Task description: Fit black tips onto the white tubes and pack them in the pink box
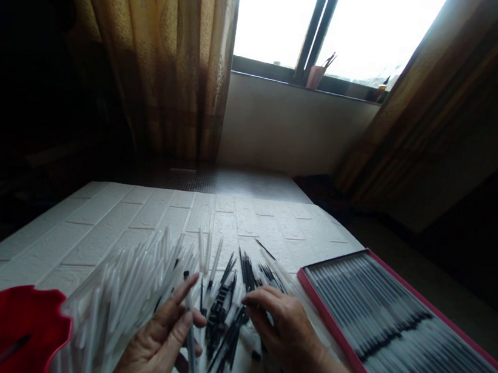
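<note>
My left hand (159, 344) holds a slim pen (192, 341) with a dark tip, pinched between thumb and fingers and slanting upward. My right hand (283, 325) hovers over the pile with thumb and fingertips pressed together; whatever is in them, if anything, cannot be made out. Between the hands lie small black pen parts (218, 305) and thin dark rods (225, 345), heaped loosely. Left of my left hand, many clear plastic tubes (118, 291) lie in a spread heap. More dark-tipped rods (247, 270) point away from me just beyond my right hand.
A red-edged tray (310, 275) on the right holds rows of pens (379, 314). At the lower left stands a red scalloped container (45, 319) with one stick inside. The table has a white brick-patterned cover (135, 214). A pink cup (315, 77) stands on the window sill.
</note>
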Demonstrator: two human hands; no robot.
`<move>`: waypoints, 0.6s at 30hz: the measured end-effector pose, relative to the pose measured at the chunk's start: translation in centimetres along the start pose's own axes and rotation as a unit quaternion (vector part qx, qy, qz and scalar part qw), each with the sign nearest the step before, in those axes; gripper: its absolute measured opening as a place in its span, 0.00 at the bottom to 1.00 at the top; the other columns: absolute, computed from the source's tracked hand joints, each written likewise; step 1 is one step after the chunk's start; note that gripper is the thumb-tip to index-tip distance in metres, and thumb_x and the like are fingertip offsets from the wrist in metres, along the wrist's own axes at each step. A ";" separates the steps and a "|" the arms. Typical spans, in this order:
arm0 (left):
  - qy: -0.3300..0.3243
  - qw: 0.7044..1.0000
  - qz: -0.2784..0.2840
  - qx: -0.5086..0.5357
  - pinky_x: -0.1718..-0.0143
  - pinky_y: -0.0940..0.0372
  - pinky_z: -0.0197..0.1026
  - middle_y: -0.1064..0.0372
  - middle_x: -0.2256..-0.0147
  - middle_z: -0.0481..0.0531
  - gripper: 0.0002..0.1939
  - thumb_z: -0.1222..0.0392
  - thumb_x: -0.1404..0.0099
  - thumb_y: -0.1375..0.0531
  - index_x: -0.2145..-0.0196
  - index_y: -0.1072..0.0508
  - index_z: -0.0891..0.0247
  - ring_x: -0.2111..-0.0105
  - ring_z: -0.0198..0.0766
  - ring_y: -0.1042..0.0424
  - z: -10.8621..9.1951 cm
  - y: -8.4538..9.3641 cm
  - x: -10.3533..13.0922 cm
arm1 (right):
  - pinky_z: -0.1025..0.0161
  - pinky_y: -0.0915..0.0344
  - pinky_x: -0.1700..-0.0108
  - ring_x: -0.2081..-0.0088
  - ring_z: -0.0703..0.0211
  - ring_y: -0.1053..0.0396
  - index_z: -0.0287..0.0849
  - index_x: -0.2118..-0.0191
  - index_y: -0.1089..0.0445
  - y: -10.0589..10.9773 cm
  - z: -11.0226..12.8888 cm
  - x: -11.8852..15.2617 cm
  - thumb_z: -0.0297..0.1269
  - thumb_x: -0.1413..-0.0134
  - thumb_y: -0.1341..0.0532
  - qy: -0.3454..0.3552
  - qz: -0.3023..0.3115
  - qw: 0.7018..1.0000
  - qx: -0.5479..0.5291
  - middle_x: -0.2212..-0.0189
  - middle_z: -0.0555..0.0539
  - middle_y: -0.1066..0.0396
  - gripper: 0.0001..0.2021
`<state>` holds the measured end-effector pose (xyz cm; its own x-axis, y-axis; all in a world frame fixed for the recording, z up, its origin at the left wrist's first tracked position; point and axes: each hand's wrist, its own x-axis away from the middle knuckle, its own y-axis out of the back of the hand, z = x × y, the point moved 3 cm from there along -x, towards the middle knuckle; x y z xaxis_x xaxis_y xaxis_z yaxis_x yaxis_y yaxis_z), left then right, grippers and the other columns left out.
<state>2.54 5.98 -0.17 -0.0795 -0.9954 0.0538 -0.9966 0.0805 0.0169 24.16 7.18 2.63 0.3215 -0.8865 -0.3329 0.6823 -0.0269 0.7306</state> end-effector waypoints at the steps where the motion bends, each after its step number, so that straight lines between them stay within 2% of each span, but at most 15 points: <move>1: -0.012 1.000 0.011 -0.011 0.79 0.30 0.33 0.24 0.67 0.48 0.27 0.40 0.38 0.39 0.45 0.28 0.51 0.75 0.36 0.24 0.2 0.1 0.0 | 0.65 0.37 0.69 0.71 0.60 0.30 0.42 0.64 0.27 -0.1 0.0 0.0 0.31 0.38 0.46 -0.001 0.002 1.000 0.011 0.70 0.45 0.27 0.09; 3: -0.036 0.998 0.038 -0.032 0.77 0.27 0.34 0.23 0.62 0.50 0.22 0.40 0.36 0.40 0.52 0.23 0.53 0.73 0.37 0.23 0.5 0.3 -0.1 | 0.65 0.38 0.69 0.72 0.60 0.30 0.42 0.64 0.27 0.0 -0.2 0.0 0.32 0.38 0.46 -0.010 0.004 0.999 0.034 0.71 0.46 0.27 0.10; 7: -0.087 0.990 0.064 -0.095 0.73 0.25 0.35 0.23 0.54 0.50 0.18 0.47 0.31 0.44 0.45 0.28 0.48 0.70 0.37 0.22 0.8 0.8 -0.2 | 0.66 0.40 0.70 0.72 0.60 0.29 0.43 0.66 0.26 0.4 -0.2 0.2 0.31 0.40 0.44 -0.028 0.031 0.996 0.079 0.71 0.47 0.27 0.09; 10: -0.138 0.975 0.091 -0.148 0.72 0.25 0.32 0.23 0.52 0.49 0.18 0.55 0.30 0.44 0.43 0.32 0.47 0.65 0.38 0.21 0.6 0.8 -0.2 | 0.67 0.43 0.72 0.74 0.62 0.30 0.44 0.70 0.25 0.5 0.0 0.4 0.31 0.43 0.41 -0.030 0.088 0.989 0.115 0.72 0.49 0.27 0.07; 12: -0.177 0.960 0.100 -0.194 0.69 0.26 0.30 0.23 0.53 0.47 0.19 0.60 0.31 0.44 0.43 0.34 0.46 0.66 0.35 0.20 0.5 0.9 -0.3 | 0.67 0.44 0.73 0.74 0.62 0.31 0.45 0.71 0.25 0.5 0.2 0.6 0.33 0.46 0.38 -0.031 0.121 0.982 0.139 0.72 0.50 0.28 0.05; 15: -0.253 0.917 0.088 -0.295 0.66 0.28 0.28 0.21 0.56 0.44 0.17 0.61 0.31 0.42 0.46 0.33 0.46 0.67 0.34 0.19 0.4 1.3 -0.1 | 0.66 0.44 0.72 0.73 0.60 0.30 0.47 0.71 0.25 0.3 0.5 0.9 0.35 0.50 0.34 -0.043 0.145 0.973 0.174 0.71 0.51 0.27 0.02; 18: -0.318 0.850 0.094 -0.409 0.66 0.28 0.29 0.19 0.60 0.46 0.13 0.57 0.29 0.43 0.48 0.30 0.51 0.66 0.37 0.19 0.0 1.5 0.3 | 0.65 0.43 0.70 0.70 0.58 0.28 0.47 0.70 0.26 -0.1 0.7 1.1 0.33 0.52 0.34 -0.050 0.155 0.968 0.192 0.69 0.50 0.26 0.02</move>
<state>1.01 5.84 -0.15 -0.4895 -0.7674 -0.4140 -0.6380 -0.0084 0.7700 23.97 5.88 2.65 0.3929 -0.9194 -0.0174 0.2634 0.0944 0.9601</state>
